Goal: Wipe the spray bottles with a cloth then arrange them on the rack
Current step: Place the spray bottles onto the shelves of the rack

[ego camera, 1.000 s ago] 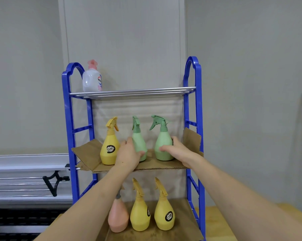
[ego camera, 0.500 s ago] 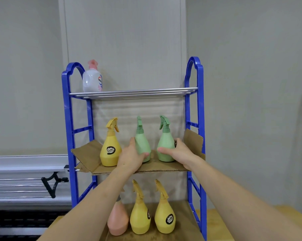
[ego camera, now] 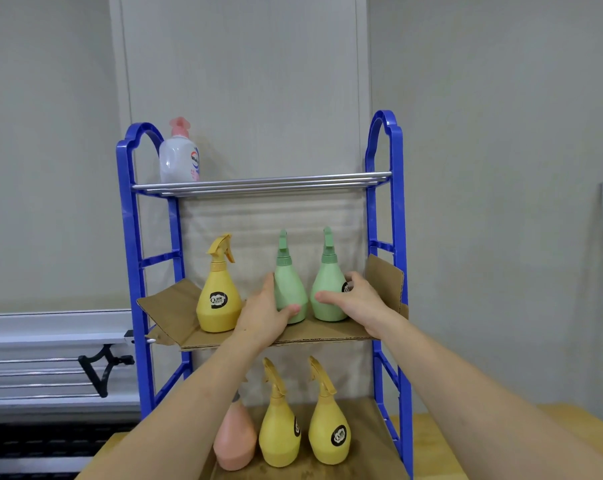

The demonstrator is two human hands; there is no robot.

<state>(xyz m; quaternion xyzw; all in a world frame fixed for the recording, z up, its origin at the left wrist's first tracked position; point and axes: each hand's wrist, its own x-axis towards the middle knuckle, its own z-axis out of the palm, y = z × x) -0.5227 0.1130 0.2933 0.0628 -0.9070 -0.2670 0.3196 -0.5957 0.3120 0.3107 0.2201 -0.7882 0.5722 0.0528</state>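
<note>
Two pale green spray bottles upright side by side on the middle shelf: left green bottle (ego camera: 289, 289), right green bottle (ego camera: 329, 292). Matte plastic, pear-shaped, wide at the base and narrowing to a ribbed collar and a slim trigger head seen edge-on. Part of a dark round label visible on the right one, beside the fingers.

Left hand (ego camera: 263, 315) wrapped round the lower body of the left green bottle, thumb across the front near the base, fingers round the far side. Right hand (ego camera: 357, 299) gripping the right green bottle the same way, thumb across the front, fingers curled at its right flank. Both bare forearms reaching up from below, wrists roughly straight.

Just left on the same shelf, a yellow bottle (ego camera: 218, 299) of like shape, trigger head turned sideways, oval black label facing out. Under all three, a sheet of brown corrugated cardboard (ego camera: 168, 306), its ends bent upward.

Blue plastic rack (ego camera: 133, 271) with arched side posts and a top shelf of shiny metal rods. On top, at left, a white pump bottle (ego camera: 179, 161) with a pink cap. On the bottom shelf, a pink bottle (ego camera: 234, 441) and two lower yellow bottles (ego camera: 279, 434).
</note>
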